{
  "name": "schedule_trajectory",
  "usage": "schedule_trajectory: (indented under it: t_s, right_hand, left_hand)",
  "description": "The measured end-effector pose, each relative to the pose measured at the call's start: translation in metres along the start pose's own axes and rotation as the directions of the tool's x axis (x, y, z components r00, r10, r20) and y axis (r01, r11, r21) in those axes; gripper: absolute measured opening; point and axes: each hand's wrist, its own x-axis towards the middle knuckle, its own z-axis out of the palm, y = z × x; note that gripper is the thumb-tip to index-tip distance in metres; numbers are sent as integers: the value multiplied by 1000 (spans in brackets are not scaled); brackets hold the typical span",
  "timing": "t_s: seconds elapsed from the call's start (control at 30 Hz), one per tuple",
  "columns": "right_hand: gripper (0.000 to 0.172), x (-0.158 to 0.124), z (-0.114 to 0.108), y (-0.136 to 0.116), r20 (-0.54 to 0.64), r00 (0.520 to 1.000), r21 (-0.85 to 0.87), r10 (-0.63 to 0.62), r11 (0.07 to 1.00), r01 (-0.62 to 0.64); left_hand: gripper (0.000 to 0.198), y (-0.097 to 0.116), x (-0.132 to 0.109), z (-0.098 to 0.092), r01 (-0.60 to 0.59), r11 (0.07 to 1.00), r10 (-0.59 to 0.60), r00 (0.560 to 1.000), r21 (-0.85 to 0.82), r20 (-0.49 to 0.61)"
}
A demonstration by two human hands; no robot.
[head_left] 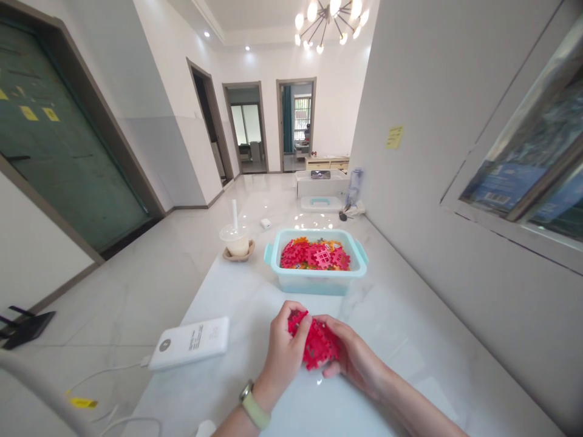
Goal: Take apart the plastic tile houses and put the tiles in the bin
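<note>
Both hands meet over the near part of the white marbled table (255, 315). Between them is a cluster of red interlocking plastic building pieces (319, 346) with notched edges. My left hand (288, 340) grips its left side, thumb laid across the front. From the right, my right hand (353, 349) curls its fingers around the other side. Just beyond the hands stands a clear bin with a light blue rim (319, 282), holding red pieces (314, 254) and orange ones. How the held pieces join is partly hidden by the fingers.
Left of the hands lies a white power bank (191, 343) with a cable. A lidded drink cup with a straw (237, 240) sits in a cardboard holder. At the far end are a white box (321, 184), a plastic bottle (354, 185) and a lid (319, 203). A wall borders the right.
</note>
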Motion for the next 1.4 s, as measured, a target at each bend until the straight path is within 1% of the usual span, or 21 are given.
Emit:
schedule_trajectory:
  t_s: [0.1,0.2,0.27,0.33,0.4,0.47,0.57,0.63,0.73,0.8,0.93,1.0,1.03,1.1,1.17,1.2,1.23,1.27,1.33,1.37,1.4]
  right_hand:
    - [46,-3,9,8,132,991,-47,36,998,-30]
    - [57,-1,10,14,189,982,-142,-30,988,58]
    - [61,-1,7,15,235,968,-174,-86,976,129]
    - [60,-1,4,14,267,956,-196,-124,964,179]
    - [56,-3,3,12,287,946,-212,-151,953,216]
    - [53,-4,3,10,278,946,-220,-167,947,233]
    - [54,-3,3,8,119,979,-190,-166,964,187]
    - [53,-1,4,7,12,993,-116,-121,986,121]
    - [49,1,8,8,47,997,-17,-66,998,67]
    - [52,1,9,11,69,995,-29,-76,997,78]
    - [60,2,5,12,-25,974,-245,-226,946,213]
    - [57,4,-2,-2,-67,906,-405,-417,841,358]
    - [54,5,-6,-14,-83,841,-500,-535,752,429]
    - [49,12,-15,-47,-80,640,-704,-764,498,506]
    - [47,24,-23,-84,-42,427,-864,-903,247,438]
    - [45,32,-26,-101,-4,378,-906,-926,163,391]
    - [44,40,-28,-115,48,386,-931,-921,98,351]
    - [45,48,-30,-126,137,459,-948,-878,18,318]
    - [46,60,-30,-137,291,650,-951,-702,-139,276]
    - [46,62,-29,-137,334,713,-942,-617,-200,268]
    - [45,62,-27,-134,355,738,-934,-574,-241,262]
  left_hand:
    - [10,-1,-2,2,-52,995,48,997,83,56]
    - [14,-1,-3,6,120,984,-118,993,-129,22]
    - [21,-1,-2,9,274,887,-283,959,-372,31]
    - [30,0,0,11,360,747,-396,916,-559,59]
    - [38,2,2,10,379,647,-471,881,-662,43]
    - [42,2,7,5,358,611,-508,861,-706,-3]
    - [38,0,11,-2,316,680,-442,897,-661,-26]
    - [32,-2,9,-2,319,781,-357,933,-536,34]
    - [24,-5,-2,6,228,941,-204,972,-252,115]
    - [22,-7,-11,14,131,984,-117,986,-119,121]
    - [27,-14,-14,18,187,978,-180,980,-89,81]
    - [27,-17,-10,15,211,972,-208,977,-103,33]
    - [26,-18,-7,13,217,970,-216,976,-108,15]
    - [26,-18,-3,11,225,968,-226,974,-116,0]
    - [30,-16,-1,10,232,962,-233,972,-142,15]
    - [32,-15,-1,11,229,961,-228,973,-157,25]
    - [33,-14,-1,11,218,961,-216,976,-167,33]
    - [34,-13,-1,11,204,964,-201,979,-171,37]
    - [34,-10,-3,11,175,972,-171,985,-159,37]
    - [34,-10,-3,10,163,975,-159,987,-152,36]
    - [35,-9,-4,9,154,977,-150,988,-147,36]
